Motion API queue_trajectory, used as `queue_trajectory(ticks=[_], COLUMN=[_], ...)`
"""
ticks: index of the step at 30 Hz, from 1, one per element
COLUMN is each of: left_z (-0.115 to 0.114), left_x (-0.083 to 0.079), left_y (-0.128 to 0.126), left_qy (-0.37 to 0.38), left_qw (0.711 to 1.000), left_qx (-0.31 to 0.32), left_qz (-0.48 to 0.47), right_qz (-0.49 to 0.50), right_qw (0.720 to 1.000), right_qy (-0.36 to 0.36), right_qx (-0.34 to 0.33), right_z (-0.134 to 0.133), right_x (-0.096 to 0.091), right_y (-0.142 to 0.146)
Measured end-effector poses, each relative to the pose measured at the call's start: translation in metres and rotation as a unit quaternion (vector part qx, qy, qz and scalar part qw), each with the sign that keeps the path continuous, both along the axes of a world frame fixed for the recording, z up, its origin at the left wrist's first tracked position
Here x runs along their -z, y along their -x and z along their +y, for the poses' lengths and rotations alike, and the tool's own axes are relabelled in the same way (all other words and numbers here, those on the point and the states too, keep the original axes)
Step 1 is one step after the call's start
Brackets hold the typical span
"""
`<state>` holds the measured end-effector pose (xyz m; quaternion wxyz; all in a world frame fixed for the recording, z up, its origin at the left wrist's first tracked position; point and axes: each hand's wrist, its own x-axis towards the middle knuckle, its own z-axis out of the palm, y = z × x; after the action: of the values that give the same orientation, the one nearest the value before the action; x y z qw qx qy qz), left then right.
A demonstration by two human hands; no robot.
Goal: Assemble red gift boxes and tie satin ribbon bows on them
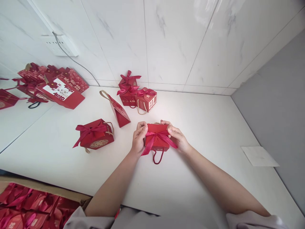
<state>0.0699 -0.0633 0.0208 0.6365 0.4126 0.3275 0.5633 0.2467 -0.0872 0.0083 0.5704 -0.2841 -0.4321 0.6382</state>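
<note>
I see a white desk [209,127] against a marbled wall [166,41]; mid-desk, left hand [138,138] and right hand [178,138] both grip a ribboned red box [157,128]. Lettering on the box behind [142,104] is too small for me.

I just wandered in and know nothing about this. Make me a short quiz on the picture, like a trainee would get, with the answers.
1. Choose one: what do the left hand and right hand hold together?
A) a grey cable
B) a red box
C) a paper cup

2. True or false: the ribbon on that box is white.

3. In which corner of the picture is the carton with ribboned boxes in it?

Key: 1. B. 2. False; it is pinkish red. 3. Lower left.
</note>
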Motion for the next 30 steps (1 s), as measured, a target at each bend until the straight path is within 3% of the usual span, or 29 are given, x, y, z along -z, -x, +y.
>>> queue_trajectory(ticks=[4,7,10,17,25,30], left_z=[0.006,0.011,0.013,0.005,0.009,0.011], left_x=[0.0,0.002,0.001,-0.006,-0.009,-0.008], left_y=[0.007,0.012,0.015,0.012,0.016,0.017], left_qy=[-0.028,-0.089,-0.133,-0.15,-0.15,-0.148], left_qw=[0.998,0.991,0.978,0.961,0.964,0.962], left_qx=[0.036,0.042,0.038,-0.004,0.015,0.033], left_qz=[0.031,0.089,0.157,0.233,0.217,0.226], right_qz=[-0.04,-0.11,-0.188,-0.363,-0.197,-0.08], right_qw=[0.999,0.986,0.955,0.918,0.968,0.983], right_qy=[-0.009,0.01,0.027,0.008,0.065,0.111], right_qx=[0.014,0.124,0.228,0.162,0.138,0.123], right_z=[0.003,0.003,-0.008,-0.06,-0.072,-0.07], right_x=[0.001,-0.001,-0.008,-0.033,-0.034,-0.028], right_y=[-0.002,-0.006,-0.011,-0.007,-0.004,-0.013])
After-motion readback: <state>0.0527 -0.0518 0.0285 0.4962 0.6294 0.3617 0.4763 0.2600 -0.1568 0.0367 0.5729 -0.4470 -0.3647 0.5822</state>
